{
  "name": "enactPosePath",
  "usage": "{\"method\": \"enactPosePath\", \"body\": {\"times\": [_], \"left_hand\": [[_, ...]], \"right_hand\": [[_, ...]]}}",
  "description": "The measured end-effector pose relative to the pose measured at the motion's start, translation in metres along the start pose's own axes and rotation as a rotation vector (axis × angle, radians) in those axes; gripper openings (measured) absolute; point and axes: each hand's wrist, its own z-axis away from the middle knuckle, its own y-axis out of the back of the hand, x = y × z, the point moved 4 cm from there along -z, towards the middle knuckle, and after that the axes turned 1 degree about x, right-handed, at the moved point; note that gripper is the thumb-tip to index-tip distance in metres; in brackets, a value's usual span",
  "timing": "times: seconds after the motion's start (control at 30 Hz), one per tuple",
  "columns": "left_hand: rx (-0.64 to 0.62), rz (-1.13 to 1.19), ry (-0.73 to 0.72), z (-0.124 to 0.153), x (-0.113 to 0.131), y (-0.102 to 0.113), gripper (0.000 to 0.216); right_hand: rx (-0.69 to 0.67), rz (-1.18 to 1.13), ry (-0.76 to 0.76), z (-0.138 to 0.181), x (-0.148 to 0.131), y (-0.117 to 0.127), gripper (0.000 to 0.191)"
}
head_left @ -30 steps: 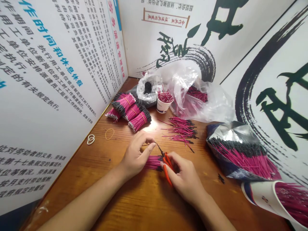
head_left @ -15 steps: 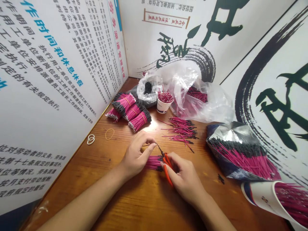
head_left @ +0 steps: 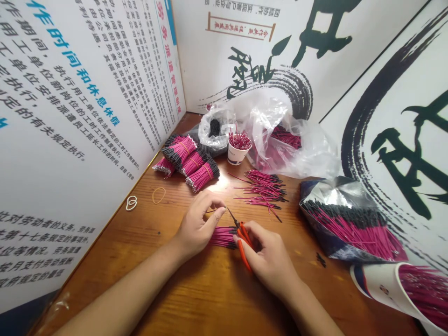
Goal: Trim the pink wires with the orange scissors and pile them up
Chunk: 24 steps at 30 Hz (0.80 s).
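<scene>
My right hand (head_left: 268, 254) is closed around the handles of orange-handled needle-nose pliers (head_left: 244, 242). Their thin dark tips point up and left, close to the fingertips of my left hand (head_left: 200, 224). Thumb and forefinger of that left hand are pinched together; whatever lies between them is too small to make out, though a thin yellowish strand shows beside the fingers. Below the pliers' tips, a row of pink wires with black ends (head_left: 224, 236) lies on the table, partly hidden by my left hand.
Loose pink wires (head_left: 264, 189) lie beyond my hands. Banded wire bundles (head_left: 202, 175) are stacked back left, near a rubber band (head_left: 158, 195). A paper cup of wires (head_left: 238, 156) and plastic bags (head_left: 308, 154) stand behind. An open wire bag (head_left: 336, 249) and a larger cup (head_left: 380, 287) are right.
</scene>
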Motion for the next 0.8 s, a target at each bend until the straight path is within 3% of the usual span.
{"method": "enactPosePath", "body": {"times": [0.8], "left_hand": [[-0.008,0.008,-0.035,-0.0012,0.0013,0.0004,0.010]], "right_hand": [[-0.017,0.026,0.017,-0.0001,0.0005,0.0006,0.019]]}}
